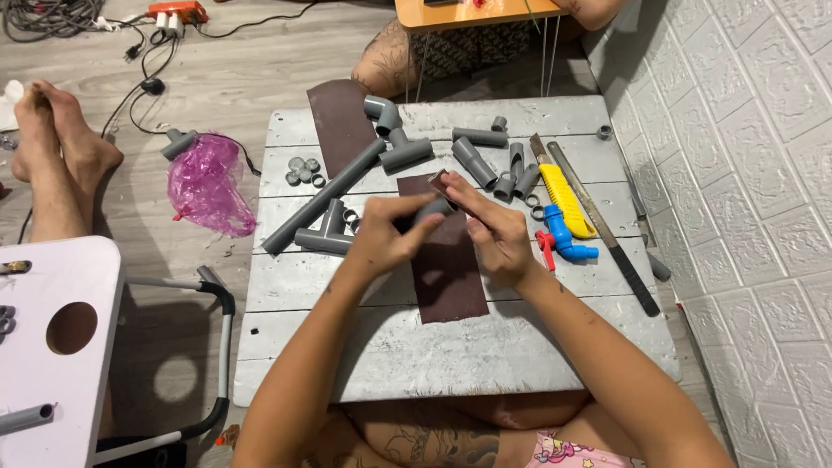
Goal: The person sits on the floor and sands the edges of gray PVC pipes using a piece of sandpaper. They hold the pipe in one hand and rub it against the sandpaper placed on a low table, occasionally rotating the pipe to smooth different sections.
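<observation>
1. Head view, main item: a short grey pipe piece (433, 208) is held above the middle of a grey wooden board (451, 355), between both hands and over a dark brown sandpaper sheet (446, 269) lying on the board.
2. Left hand (386, 234): clenched around the near end of the pipe piece, thumb stretched along its top.
3. Right hand (494, 230): fingers pinch a small folded strip of sandpaper (440, 180) against the far end of the pipe piece; the hand touches the pipe from the right.
4. Second sandpaper sheet (340, 121): dark brown, lying at the board's far left corner, well apart from the hands.
5. Long grey pipe (325, 198): lies diagonally just left of the left hand, with a grey tee fitting (325, 234) touching its lower part.
6. Grey elbow and tee joint (394, 134): far side of the board, beyond the hands.
7. Loose grey couplings (494, 160): far right of centre.
8. Yellow utility knife (565, 199), blue valve with red handle (562, 241) and a long dark file (607, 230): right of the right hand, near the board's edge.
9. Pink plastic bag (208, 182): crumpled on the floor, left of the board; no label legible.
</observation>
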